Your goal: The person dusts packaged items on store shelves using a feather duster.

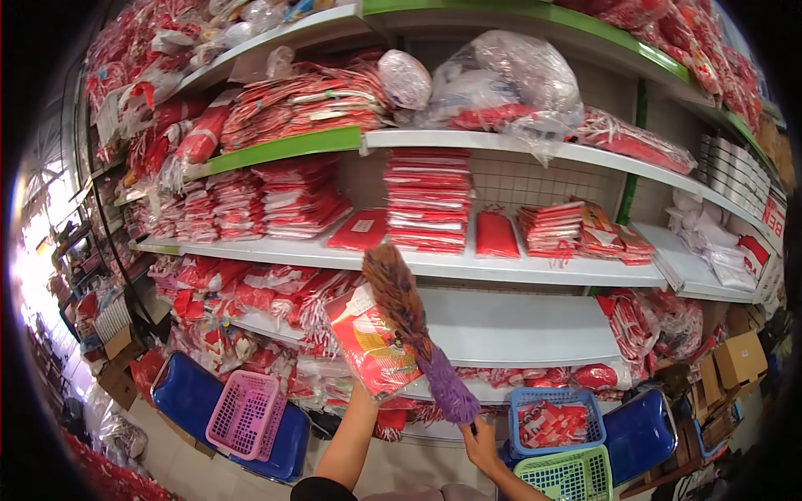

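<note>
A feather duster (401,309), brown at its top and purple near the handle, leans up in front of the shelves. My right hand (479,442) is closed round its dark handle, low and right of centre. Left of the duster, a flat red and yellow plastic packet (372,346) stands tilted, partly covered by the feathers. My left hand (364,399) is under and behind this packet, holding it up, with most of its fingers hidden. Behind the duster, stacks of red packets (428,200) rest on the white middle shelf (326,252).
Below left, a pink basket (245,417) sits on a blue chair (188,392). At lower right are a blue basket (558,422) with red packets, a green basket (568,476) and another blue chair (643,434). Cardboard boxes (739,359) stand farther right.
</note>
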{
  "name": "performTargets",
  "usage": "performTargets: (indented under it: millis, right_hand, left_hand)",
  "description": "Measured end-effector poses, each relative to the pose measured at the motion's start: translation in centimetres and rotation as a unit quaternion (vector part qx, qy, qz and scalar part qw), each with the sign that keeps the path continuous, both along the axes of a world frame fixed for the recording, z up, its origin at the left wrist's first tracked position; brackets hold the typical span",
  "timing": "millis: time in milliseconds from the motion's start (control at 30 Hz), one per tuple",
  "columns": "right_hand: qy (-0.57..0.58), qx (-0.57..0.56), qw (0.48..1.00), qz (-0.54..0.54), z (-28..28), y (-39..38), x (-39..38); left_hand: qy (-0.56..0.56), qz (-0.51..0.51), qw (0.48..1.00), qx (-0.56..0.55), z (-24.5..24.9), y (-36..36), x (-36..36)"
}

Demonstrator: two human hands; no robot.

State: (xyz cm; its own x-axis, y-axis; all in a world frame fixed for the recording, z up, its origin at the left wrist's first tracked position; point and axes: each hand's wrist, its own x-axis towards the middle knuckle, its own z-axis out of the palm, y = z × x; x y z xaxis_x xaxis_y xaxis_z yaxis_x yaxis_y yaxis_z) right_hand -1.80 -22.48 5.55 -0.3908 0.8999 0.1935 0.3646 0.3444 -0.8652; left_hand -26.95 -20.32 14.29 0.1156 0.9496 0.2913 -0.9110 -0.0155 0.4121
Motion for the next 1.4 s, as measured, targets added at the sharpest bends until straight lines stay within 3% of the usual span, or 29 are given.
performTargets:
  millis: [133,233,333,433,533,633,733,833,933,1033,1067,1167,1300,1400]
  right_hand:
    - [-0.058,0.148,0.976,0.146,-2.6,-1.4,-1.4]
    - [-0.042,0.119,0.989,0.084,-2.8,-1.9,-3.2]
    - [0.031,-0.001,0.999,0.028,-2.0,-2.6,-5.5]
    - [-0.030,0.169,0.977,0.129,-2.1,-3.0,-6.4]
    - [0.003,0.117,0.990,0.084,-2.3,-3.5,-7.8]
    - [0.045,-0.004,0.998,0.050,-1.3,-4.8,-9.4]
    - [-0.033,0.136,0.975,0.171,-1.6,-5.0,-9.5]
    - [-0.013,0.024,0.995,0.098,-0.8,-4.6,-11.0]
    - [0.007,0.070,0.990,0.119,-1.0,-4.3,-12.1]
    - [-0.057,0.177,0.968,0.168,1.3,-3.6,-11.9]
    - [-0.064,0.124,0.984,0.113,1.2,-3.1,-12.2]
    - [0.072,0.068,0.994,0.053,2.1,-2.8,-13.3]
    - [-0.031,0.212,0.959,0.188,0.9,-3.5,-12.1]
    - [-0.013,0.073,0.988,0.135,1.3,-4.0,-11.6]
  left_hand:
    - [0.001,0.041,0.999,-0.013,-0.4,-1.4,-2.6]
    - [0.002,0.071,0.997,-0.023,-0.7,-2.1,-4.2]
    - [0.001,0.097,0.995,-0.033,-1.2,-3.1,-5.9]
    - [0.001,0.126,0.991,-0.044,-1.9,-4.5,-7.7]
    - [0.000,0.150,0.987,-0.053,-2.6,-5.9,-9.4]
    - [-0.004,0.163,0.985,-0.065,-3.5,-6.9,-10.4]
    - [-0.004,0.173,0.982,-0.074,-4.1,-7.9,-11.3]
    - [-0.002,0.176,0.981,-0.084,-4.4,-8.5,-11.9]
    - [-0.004,0.170,0.981,-0.095,-5.1,-8.7,-11.7]
    - [-0.003,0.159,0.982,-0.101,-5.9,-8.6,-11.0]
    - [-0.001,0.154,0.983,-0.101,-5.8,-8.4,-10.8]
    - [-0.001,0.154,0.983,-0.101,-5.7,-8.2,-10.4]
    - [-0.007,0.178,0.979,-0.099,-5.7,-8.7,-11.0]
    - [-0.008,0.200,0.975,-0.094,-5.0,-8.9,-12.1]
